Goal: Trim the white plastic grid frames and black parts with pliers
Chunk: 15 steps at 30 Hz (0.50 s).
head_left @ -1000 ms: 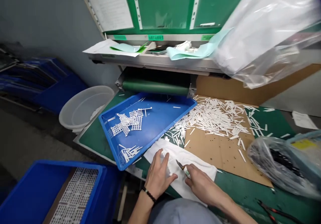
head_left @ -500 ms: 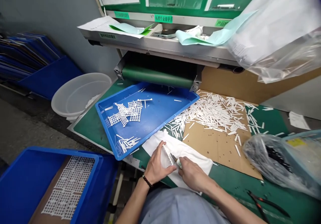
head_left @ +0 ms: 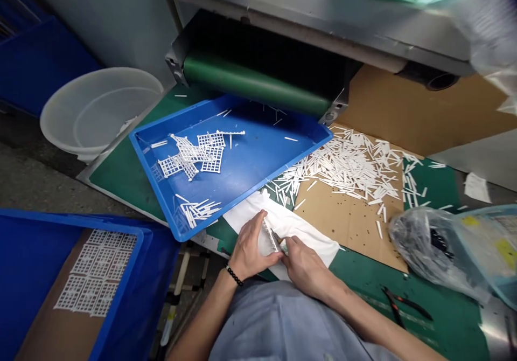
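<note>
At the far left I see a deep blue plastic crate (head_left: 139, 275) with flat white lattice sheets (head_left: 95, 269) lying on brown card inside it. Above it stands a round translucent white basin (head_left: 97, 108). Next comes a shallow blue plastic tray (head_left: 250, 172) on the green mat, holding 3 or so broken white lattice pieces (head_left: 194, 153) and some loose sticks.

The left hand (head_left: 248, 248) is curled shut, thumb and fingers pinching a narrow white plastic strip (head_left: 269, 234) over a folded white cloth (head_left: 313, 240). The strip sits between the 2 hands at the near edge of the bench. Its long axis runs away from me and slightly left, with its near end pointing at the right hand (head_left: 305, 266). The left hand touches it directly. The right hand is closed around a small metal-tipped cutter with a pale green handle (head_left: 279, 241), whose tip meets the strip's near end. I cannot tell whether the blades are biting yet.

Further right, a heap of short white plastic sticks (head_left: 351, 167) spreads over a brown cardboard sheet (head_left: 351, 231). Black-handled pliers (head_left: 404, 304) lie on the mat, and a clear plastic bag of dark parts (head_left: 432, 248) sits at the far right.
</note>
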Available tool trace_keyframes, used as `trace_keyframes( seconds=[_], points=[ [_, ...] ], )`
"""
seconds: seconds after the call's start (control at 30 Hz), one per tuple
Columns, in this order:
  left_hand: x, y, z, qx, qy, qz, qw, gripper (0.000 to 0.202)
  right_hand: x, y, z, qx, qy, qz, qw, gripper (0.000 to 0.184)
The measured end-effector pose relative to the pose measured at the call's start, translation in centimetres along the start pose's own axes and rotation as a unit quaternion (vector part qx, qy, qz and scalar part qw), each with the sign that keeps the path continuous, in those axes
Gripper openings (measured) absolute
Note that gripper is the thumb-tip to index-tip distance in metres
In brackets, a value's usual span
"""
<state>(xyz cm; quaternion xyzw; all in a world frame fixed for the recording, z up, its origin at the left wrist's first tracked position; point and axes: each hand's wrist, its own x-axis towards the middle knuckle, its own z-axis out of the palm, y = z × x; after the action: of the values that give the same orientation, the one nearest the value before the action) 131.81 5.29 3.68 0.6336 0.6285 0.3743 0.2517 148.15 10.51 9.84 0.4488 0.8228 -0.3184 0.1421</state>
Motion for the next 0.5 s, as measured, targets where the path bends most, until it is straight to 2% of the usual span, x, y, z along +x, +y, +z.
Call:
trace_keyframes(
  seconds=[0.13,0.27,0.5],
  points=[
    [0.2,-0.1,0.1,0.000,0.001,-0.003,1.000,0.104,0.3,-0.2,-0.5,0.006,-0.026,0.011,1.000,0.026],
    [0.3,-0.1,0.4,0.002,0.001,-0.011,1.000,0.101,0.6,-0.3,-0.7,0.015,-0.027,0.010,0.999,0.029],
    [0.6,-0.4,0.6,0.001,0.002,-0.019,1.000,0.100,1.2,0.7,1.8,0.020,0.053,-0.017,0.998,0.040]
  ],
)
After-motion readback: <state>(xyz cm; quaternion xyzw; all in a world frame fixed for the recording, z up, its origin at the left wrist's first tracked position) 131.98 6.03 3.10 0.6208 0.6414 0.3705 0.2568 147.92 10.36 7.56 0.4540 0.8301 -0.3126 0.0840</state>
